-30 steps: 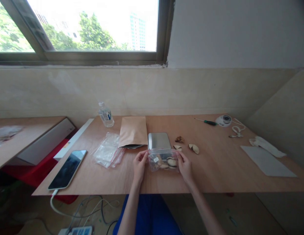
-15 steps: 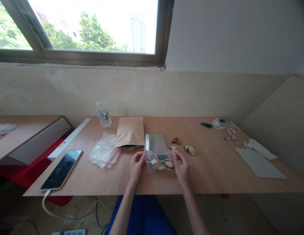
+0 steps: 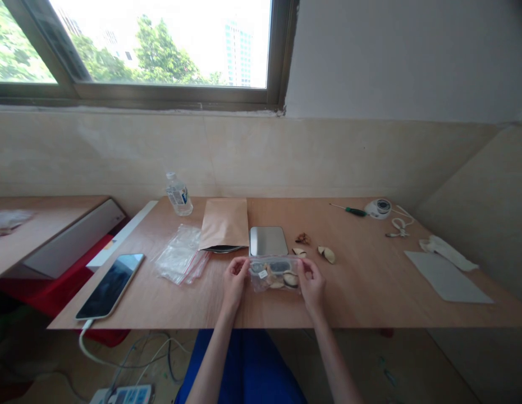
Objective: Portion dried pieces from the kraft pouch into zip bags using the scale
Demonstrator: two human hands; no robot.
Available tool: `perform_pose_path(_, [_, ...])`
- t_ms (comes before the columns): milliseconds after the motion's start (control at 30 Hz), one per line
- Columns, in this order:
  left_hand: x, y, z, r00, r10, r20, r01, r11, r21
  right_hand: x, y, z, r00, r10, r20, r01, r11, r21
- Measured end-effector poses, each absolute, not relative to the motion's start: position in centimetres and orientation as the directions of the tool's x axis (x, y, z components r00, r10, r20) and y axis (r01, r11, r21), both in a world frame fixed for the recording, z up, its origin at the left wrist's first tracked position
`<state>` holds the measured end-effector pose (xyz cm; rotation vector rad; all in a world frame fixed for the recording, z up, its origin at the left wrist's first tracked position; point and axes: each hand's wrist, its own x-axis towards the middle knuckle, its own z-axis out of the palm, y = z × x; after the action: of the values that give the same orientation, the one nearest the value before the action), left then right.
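A clear zip bag is stretched between my two hands, just in front of a small silver scale. Inside it are pale dried slices with dark edges, some brown pieces and a small white packet. My left hand pinches the bag's upper left corner, and my right hand pinches the upper right one. Beyond the bag lie a brown dried clump, a pale dried slice and another slice, partly covered by the bag's edge and my right hand.
Left of the scale are a brown paper pouch, several empty zip bags, a water bottle and a charging phone. To the right are a screwdriver, a white dome camera, a grey sheet and a white cloth.
My view has shifted slightly, so the table sits a little higher. Both hands keep the same hold on the zip bag.
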<state>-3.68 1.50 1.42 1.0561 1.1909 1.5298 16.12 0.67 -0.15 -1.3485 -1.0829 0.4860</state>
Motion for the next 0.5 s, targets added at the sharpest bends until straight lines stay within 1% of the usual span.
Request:
perform_pose_path(167, [-3.67, 1.33, 2.05, -0.130, 0.988, 0.078, -0.204, -0.103, 0.974, 16.03, 0.74, -0.14, 0.454, 0.830, 0.325, 0.246, 0.235, -0.941])
perform_pose_path(333, [-3.55, 1.12, 2.17, -0.080, 0.993, 0.082, -0.145, -0.093, 0.985, 16.00, 0.78, -0.02, 0.351, 0.886, 0.304, 0.234, 0.231, -0.944])
perform_pose_path(500, [-3.51, 1.00, 2.11, -0.070, 0.991, 0.112, -0.132, -0.120, 0.984, 16.08, 0.74, 0.04, 0.356, 0.888, 0.291, 0.249, 0.210, -0.946])
